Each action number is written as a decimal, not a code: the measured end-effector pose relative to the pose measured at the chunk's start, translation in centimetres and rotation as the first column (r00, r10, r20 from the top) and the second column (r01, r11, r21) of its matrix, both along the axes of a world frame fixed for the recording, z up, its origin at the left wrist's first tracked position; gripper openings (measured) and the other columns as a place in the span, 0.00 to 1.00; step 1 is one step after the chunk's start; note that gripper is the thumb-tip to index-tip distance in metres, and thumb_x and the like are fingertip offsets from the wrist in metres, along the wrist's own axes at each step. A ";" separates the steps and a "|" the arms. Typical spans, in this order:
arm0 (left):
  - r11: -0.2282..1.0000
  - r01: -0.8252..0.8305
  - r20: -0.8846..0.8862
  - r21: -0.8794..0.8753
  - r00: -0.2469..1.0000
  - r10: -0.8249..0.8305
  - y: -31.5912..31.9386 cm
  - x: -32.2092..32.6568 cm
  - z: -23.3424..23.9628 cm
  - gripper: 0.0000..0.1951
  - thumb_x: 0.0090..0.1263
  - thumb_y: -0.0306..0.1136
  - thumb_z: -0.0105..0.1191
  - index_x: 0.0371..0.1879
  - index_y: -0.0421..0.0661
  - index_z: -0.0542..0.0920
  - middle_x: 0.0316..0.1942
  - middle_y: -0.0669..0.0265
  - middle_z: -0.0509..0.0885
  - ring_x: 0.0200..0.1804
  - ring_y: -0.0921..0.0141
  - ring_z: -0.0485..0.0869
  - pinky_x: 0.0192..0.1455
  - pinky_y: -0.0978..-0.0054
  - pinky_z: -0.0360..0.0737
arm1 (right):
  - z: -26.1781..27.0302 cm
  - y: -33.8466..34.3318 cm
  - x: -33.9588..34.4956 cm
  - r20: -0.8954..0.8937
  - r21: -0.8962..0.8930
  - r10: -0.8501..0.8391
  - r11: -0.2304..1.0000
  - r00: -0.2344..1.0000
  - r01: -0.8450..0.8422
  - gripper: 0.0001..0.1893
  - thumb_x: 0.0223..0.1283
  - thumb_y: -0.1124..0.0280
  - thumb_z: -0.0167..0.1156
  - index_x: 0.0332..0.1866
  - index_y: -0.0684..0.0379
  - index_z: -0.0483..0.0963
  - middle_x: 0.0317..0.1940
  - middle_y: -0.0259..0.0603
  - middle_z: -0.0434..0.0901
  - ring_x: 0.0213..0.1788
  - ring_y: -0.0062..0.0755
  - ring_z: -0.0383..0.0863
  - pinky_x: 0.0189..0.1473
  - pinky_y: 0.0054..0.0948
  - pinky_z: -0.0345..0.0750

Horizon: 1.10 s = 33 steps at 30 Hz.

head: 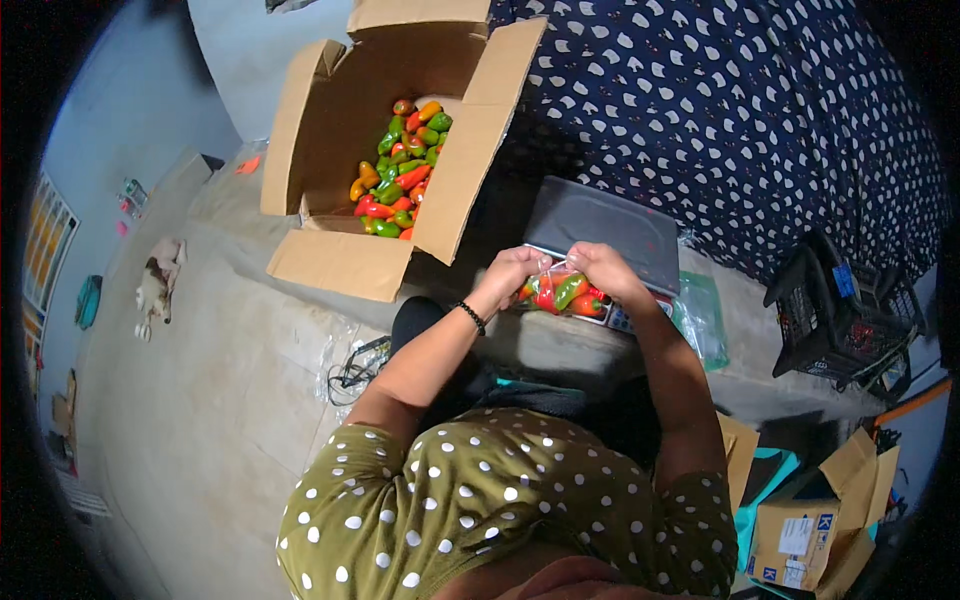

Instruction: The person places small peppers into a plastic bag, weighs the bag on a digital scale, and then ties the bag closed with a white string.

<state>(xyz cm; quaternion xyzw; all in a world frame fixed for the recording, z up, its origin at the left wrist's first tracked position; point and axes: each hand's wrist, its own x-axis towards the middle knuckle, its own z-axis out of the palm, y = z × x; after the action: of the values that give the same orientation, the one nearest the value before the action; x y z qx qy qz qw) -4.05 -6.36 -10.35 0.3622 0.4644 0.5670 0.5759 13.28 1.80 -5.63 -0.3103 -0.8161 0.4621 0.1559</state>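
My left hand [511, 276] and my right hand [604, 271] pinch the gathered top of a clear plastic bag of red, orange and green peppers [559, 291]. The fingertips of both hands are close together above the bag. The bag is at the near edge of a digital scale [604, 229], whose dark flat platform lies beyond my hands; part of its keypad shows beside my right wrist. Ahead to the left, an open cardboard box [469, 172] holds many loose peppers [397, 169] in red, green and orange.
Green-tinted plastic bags [701, 319] lie right of the scale. Farther right are black plastic crates [840, 319] and, lower, an opened cardboard carton [795, 544]. A patterned dark cloth [697, 112] hangs behind the scale. Black cables [360, 371] lie at my left; a dog [159, 285] lies on the floor.
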 end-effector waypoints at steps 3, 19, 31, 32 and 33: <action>0.994 -0.007 0.013 0.108 1.000 0.005 -1.6 0.4 1.6 0.05 0.63 0.30 0.54 0.30 0.41 0.77 0.28 0.70 0.79 0.31 0.79 0.75 0.36 0.82 0.73 | 1.2 -0.6 0.1 -0.058 -0.104 -0.004 0.995 0.998 -0.002 0.09 0.61 0.70 0.48 0.31 0.63 0.72 0.24 0.28 0.73 0.30 0.16 0.67 0.33 0.19 0.67; 0.970 -0.227 0.642 0.082 0.757 0.122 -0.6 2.4 7.3 0.04 0.65 0.29 0.49 0.29 0.43 0.72 0.27 0.66 0.76 0.30 0.73 0.76 0.36 0.75 0.78 | 1.9 -11.8 -2.8 -0.593 -0.580 -0.408 0.814 0.694 -0.018 0.08 0.67 0.66 0.44 0.39 0.56 0.69 0.16 0.25 0.59 0.16 0.12 0.57 0.18 0.16 0.57; 0.691 0.217 0.267 0.690 0.811 -0.521 -10.9 2.6 11.1 0.08 0.57 0.30 0.59 0.22 0.42 0.75 0.29 0.63 0.74 0.43 0.63 0.78 0.52 0.63 0.74 | 2.5 -12.3 -1.9 -0.674 -0.279 0.302 0.740 0.674 -0.612 0.08 0.58 0.67 0.53 0.32 0.60 0.74 0.19 0.30 0.71 0.20 0.20 0.71 0.25 0.21 0.69; 0.706 0.281 0.221 0.650 0.819 -0.529 -11.7 2.2 11.1 0.07 0.56 0.29 0.60 0.22 0.42 0.76 0.29 0.63 0.74 0.42 0.63 0.79 0.50 0.63 0.74 | 3.2 -11.8 -1.3 -0.552 -0.163 0.339 0.852 0.762 -0.498 0.07 0.59 0.69 0.53 0.32 0.61 0.74 0.20 0.30 0.72 0.22 0.20 0.72 0.27 0.21 0.70; 0.704 0.361 0.076 0.612 0.859 -0.506 -12.4 1.6 11.3 0.06 0.56 0.27 0.60 0.21 0.41 0.76 0.29 0.63 0.76 0.41 0.63 0.80 0.48 0.66 0.75 | 2.4 -9.0 -1.9 -0.390 -0.218 0.480 0.781 0.786 -0.585 0.07 0.59 0.71 0.52 0.35 0.63 0.74 0.22 0.30 0.74 0.26 0.19 0.73 0.29 0.20 0.71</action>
<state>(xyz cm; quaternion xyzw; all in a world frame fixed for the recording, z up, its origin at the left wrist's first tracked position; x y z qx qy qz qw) -2.44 -18.72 0.96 0.5480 0.0980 0.5669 0.6072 11.41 -7.16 -3.28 -0.0077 -0.7466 0.6590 0.0905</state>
